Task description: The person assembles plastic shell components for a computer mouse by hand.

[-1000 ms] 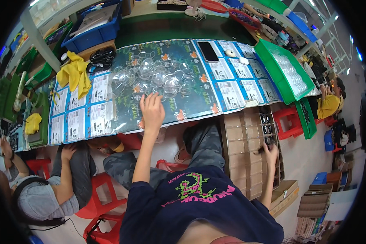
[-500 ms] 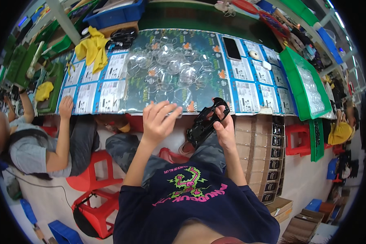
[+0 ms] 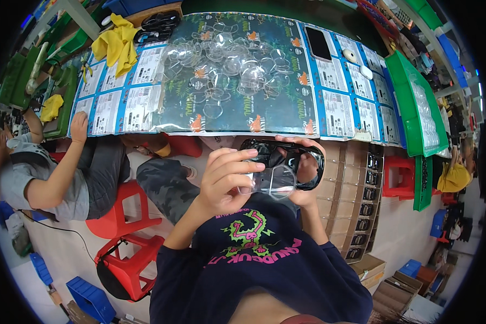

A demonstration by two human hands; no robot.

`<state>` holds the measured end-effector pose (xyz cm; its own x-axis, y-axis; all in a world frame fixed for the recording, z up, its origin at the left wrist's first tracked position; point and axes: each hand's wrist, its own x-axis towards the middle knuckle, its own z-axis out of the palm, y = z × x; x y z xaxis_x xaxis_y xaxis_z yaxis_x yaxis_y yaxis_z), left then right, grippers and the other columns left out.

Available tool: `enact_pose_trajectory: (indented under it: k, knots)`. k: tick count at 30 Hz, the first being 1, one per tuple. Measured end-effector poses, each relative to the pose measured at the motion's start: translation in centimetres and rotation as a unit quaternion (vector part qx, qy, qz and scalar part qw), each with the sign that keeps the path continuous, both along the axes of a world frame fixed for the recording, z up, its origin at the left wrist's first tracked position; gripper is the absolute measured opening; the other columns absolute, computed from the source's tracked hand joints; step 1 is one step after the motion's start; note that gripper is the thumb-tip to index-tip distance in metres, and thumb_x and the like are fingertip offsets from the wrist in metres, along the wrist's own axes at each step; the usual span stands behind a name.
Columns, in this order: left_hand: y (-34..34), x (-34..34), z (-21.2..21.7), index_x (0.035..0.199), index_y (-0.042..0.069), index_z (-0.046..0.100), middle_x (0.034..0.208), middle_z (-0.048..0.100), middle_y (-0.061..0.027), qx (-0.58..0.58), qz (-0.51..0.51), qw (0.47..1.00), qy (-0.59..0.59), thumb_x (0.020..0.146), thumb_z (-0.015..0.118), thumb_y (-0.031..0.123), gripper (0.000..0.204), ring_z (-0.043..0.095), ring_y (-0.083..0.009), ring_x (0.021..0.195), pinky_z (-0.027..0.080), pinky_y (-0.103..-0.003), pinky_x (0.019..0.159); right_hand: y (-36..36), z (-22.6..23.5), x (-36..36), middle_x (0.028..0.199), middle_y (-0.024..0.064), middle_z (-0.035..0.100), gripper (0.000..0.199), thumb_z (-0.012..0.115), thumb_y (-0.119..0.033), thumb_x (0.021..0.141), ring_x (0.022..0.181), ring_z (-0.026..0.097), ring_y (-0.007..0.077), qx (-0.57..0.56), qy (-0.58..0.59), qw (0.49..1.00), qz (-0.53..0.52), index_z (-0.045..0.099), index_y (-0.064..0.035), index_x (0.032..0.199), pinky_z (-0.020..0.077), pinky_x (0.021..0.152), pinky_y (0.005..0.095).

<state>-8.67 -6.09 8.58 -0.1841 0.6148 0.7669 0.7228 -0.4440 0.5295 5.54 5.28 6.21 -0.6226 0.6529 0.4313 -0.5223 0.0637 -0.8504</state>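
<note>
In front of my chest, my right hand (image 3: pixel 308 156) grips a glossy black eyewear frame (image 3: pixel 265 148) with large openings, its fingers along the top edge and side. A clear, thin, lens-shaped plastic piece (image 3: pixel 277 182) is pinched in my left hand (image 3: pixel 227 178), held up against the near side of the frame. Whether the piece sits in an opening or only overlaps it, I cannot tell. Beyond my hands, a loose pile of similar clear lenses (image 3: pixel 235 63) lies on the patterned table mat (image 3: pixel 178 121).
A phone (image 3: pixel 318 43) and a white earbud case (image 3: pixel 350 55) lie at the table's right. Further right stands a green bin (image 3: pixel 402 102) of clear pieces. Left are a yellow cloth (image 3: pixel 116 46) and a co-worker's hand (image 3: pixel 79 127). A partitioned carton (image 3: pixel 337 200) holds black frames.
My hands have come together. The frame has turned from a steep slant to nearly level, and my left hand has brought the clear lens against it. The view has shifted slightly.
</note>
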Motion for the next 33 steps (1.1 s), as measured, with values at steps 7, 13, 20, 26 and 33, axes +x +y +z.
enact_pose_trajectory:
  k: [7, 13, 20, 26, 33]
  knots:
    - [-0.1, 0.2, -0.1, 0.072, 0.009, 0.054, 0.101, 0.059, -0.0083, -0.025, -0.058, 0.992, -0.109, 0.060, 0.063, 0.001, 0.017, 0.052, -0.0306, 0.102, 0.039, -0.039, 0.084, -0.2, 0.5, 0.9, 0.115, 0.0173, 0.043, 0.084, 0.082, -0.022, 0.056, 0.110, 0.046, 0.0345, 0.144, 0.020, 0.988, -0.056, 0.030, -0.0071, 0.120, 0.0394, 0.094, 0.0446]
    - [0.5, 0.5, 0.4, 0.074, 0.012, 0.061, 0.116, 0.050, -0.0100, -0.041, -0.097, 0.983, -0.148, 0.058, 0.062, 0.000, 0.020, 0.043, -0.0286, 0.107, 0.034, -0.038, 0.090, -0.9, 1.3, 0.8, 0.113, 0.0205, 0.045, 0.078, 0.082, -0.023, 0.057, 0.106, 0.050, 0.0361, 0.227, 0.047, 0.969, -0.091, 0.032, -0.0060, 0.114, 0.0435, 0.090, 0.0442]
    - [0.2, 0.6, 2.2, 0.083, 0.014, 0.066, 0.113, 0.048, -0.0104, -0.136, -0.041, 0.989, -0.046, 0.059, 0.048, -0.001, 0.033, 0.039, -0.0279, 0.107, 0.031, -0.038, 0.090, -1.6, 1.2, 0.8, 0.114, 0.0196, 0.045, 0.079, 0.083, -0.017, 0.055, 0.107, 0.050, 0.0380, 0.270, 0.018, 0.956, -0.111, 0.033, -0.0087, 0.115, 0.0440, 0.089, 0.0468]
    - [-0.3, 2.0, 3.9, 0.101, 0.004, 0.055, 0.097, 0.047, -0.0125, -0.199, -0.032, 0.977, -0.066, 0.063, 0.065, 0.022, 0.043, 0.046, -0.0300, 0.090, 0.034, -0.039, 0.082, -1.5, 0.2, 0.5, 0.115, 0.0204, 0.044, 0.064, 0.075, -0.019, 0.068, 0.106, 0.050, 0.0408, 0.322, 0.032, 0.936, -0.140, 0.033, -0.0083, 0.115, 0.0441, 0.088, 0.0481]
    - [-0.6, 2.3, 4.3, 0.102, 0.000, 0.055, 0.110, 0.053, -0.0153, -0.218, -0.029, 0.975, -0.021, 0.065, 0.066, 0.020, 0.044, 0.053, -0.0276, 0.095, 0.039, -0.036, 0.079, -0.9, -0.7, 0.8, 0.117, 0.0215, 0.043, 0.042, 0.056, -0.025, 0.084, 0.106, 0.049, 0.0430, 0.377, 0.056, 0.908, -0.175, 0.033, -0.0075, 0.115, 0.0419, 0.090, 0.0504]
